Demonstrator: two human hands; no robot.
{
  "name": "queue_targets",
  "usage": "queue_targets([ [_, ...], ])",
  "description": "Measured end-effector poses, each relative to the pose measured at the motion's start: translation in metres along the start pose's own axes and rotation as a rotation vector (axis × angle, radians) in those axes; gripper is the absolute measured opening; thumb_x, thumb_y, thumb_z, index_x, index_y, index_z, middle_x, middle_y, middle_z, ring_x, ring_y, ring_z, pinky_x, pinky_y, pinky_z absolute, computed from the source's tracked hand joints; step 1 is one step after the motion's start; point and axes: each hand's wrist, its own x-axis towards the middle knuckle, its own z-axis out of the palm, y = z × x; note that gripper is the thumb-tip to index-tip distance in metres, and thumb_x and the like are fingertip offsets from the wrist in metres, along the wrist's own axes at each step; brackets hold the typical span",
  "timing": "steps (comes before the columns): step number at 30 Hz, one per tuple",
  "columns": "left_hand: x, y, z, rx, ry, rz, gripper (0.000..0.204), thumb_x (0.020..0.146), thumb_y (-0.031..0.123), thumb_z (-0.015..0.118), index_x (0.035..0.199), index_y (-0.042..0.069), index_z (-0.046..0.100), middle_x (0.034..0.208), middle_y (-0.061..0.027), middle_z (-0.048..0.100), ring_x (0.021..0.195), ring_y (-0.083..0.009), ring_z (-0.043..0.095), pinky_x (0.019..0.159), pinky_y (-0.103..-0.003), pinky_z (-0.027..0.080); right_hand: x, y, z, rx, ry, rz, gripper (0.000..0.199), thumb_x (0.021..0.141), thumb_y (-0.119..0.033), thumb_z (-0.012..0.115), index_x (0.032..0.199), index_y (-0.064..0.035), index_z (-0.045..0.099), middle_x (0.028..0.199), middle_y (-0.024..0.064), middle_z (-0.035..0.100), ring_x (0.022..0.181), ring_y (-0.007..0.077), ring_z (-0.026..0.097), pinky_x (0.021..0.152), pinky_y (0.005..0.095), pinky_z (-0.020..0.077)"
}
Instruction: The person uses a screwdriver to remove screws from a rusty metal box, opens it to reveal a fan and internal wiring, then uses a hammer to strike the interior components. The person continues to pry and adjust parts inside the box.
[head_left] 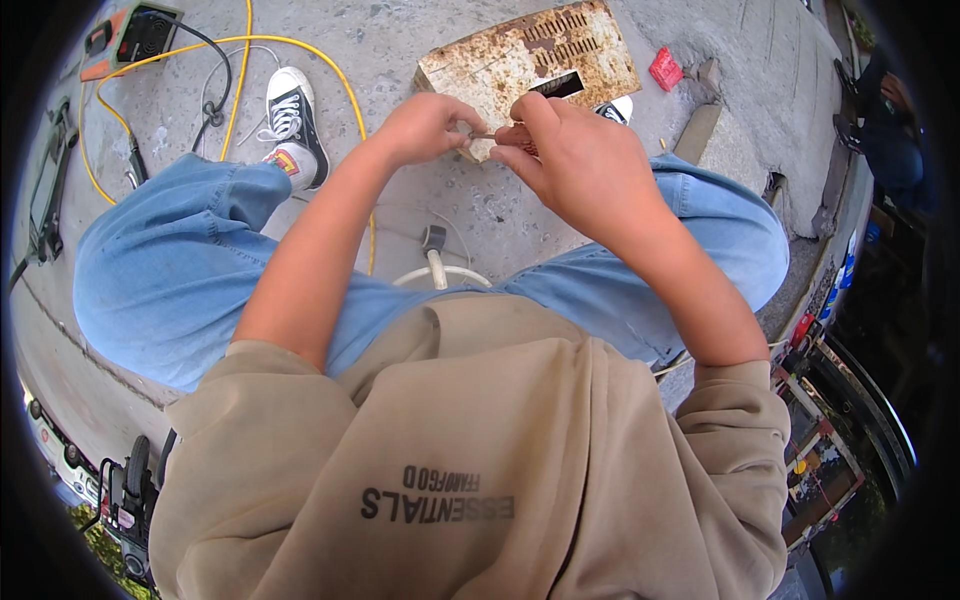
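Note:
My right hand point(590, 155) is closed round the reddish handle of a screwdriver point(516, 139). From the handle, its thin metal shaft points left toward my left hand point(428, 128). The fingers of that hand are pinched together at the shaft's tip; whatever they hold is too small to make out. Just beyond both hands lies a rusty, cream-painted metal case point(490, 72) with rows of vent slots and a dark rectangular opening. The right hand overlaps its near edge.
An orange and black electrical box point(140, 42) stands at the far left. From near it a yellow cable point(335, 70) loops across the concrete beside my left shoe point(293, 120). A red crumpled packet point(665, 69) lies right of the case, near broken concrete point(698, 133). Another person point(890, 130) is at far right.

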Motion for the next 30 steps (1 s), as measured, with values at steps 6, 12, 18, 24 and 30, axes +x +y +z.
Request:
queue_targets([
  [6,0.003,-0.006,0.003,-0.016,-0.007,0.027,0.027,0.079,0.009,0.073,0.104,0.017,0.076,0.09,-0.0115,0.071,0.085,-0.0257,0.067,0.078,-0.036,0.053,-0.002,0.005,0.001,-0.001,0.065,-0.148,0.017,0.087,-0.017,0.069,0.097,-0.0089,0.058,0.089,0.0067,0.061,0.083,0.0286,0.063,0.065,0.0393,0.0521],
  [12,0.001,0.006,0.001,0.033,0.003,-0.021,0.026,0.078,0.008,0.073,0.102,0.017,0.076,0.089,-0.0114,0.071,0.08,-0.0245,0.066,0.074,-0.036,0.052,-0.004,0.002,0.002,-0.141,-0.086,0.005,0.025,0.082,-0.012,0.07,0.104,-0.0093,0.059,0.094,0.0063,0.06,0.085,0.0259,0.06,0.066,0.037,0.0524],
  [18,0.001,-0.001,0.007,-0.072,0.04,-0.052,0.022,0.077,0.009,0.074,0.099,0.015,0.076,0.083,-0.0096,0.069,0.077,-0.0221,0.064,0.071,-0.035,0.051,0.0,0.004,0.005,-0.072,0.075,-0.33,0.034,0.08,-0.017,0.069,0.112,-0.0085,0.059,0.095,0.0065,0.06,0.086,0.0247,0.06,0.061,0.0341,0.0543],
  [24,-0.002,0.008,0.003,-0.012,0.059,-0.021,0.017,0.079,0.011,0.075,0.095,0.013,0.075,0.076,-0.0082,0.066,0.071,-0.0214,0.061,0.066,-0.036,0.049,-0.004,-0.001,0.003,-0.042,-0.041,0.008,0.021,0.082,-0.011,0.069,0.1,-0.0087,0.059,0.091,0.0057,0.059,0.087,0.0263,0.058,0.072,0.0367,0.0521],
  [30,0.001,-0.01,0.016,-0.029,0.111,0.024,0.015,0.081,0.018,0.075,0.094,0.013,0.069,0.07,-0.007,0.062,0.067,-0.0221,0.059,0.061,-0.037,0.046,-0.002,0.005,-0.002,-0.039,0.06,-0.154,0.02,0.084,-0.014,0.069,0.099,-0.009,0.058,0.088,0.0063,0.06,0.087,0.0272,0.061,0.07,0.0385,0.0522],
])
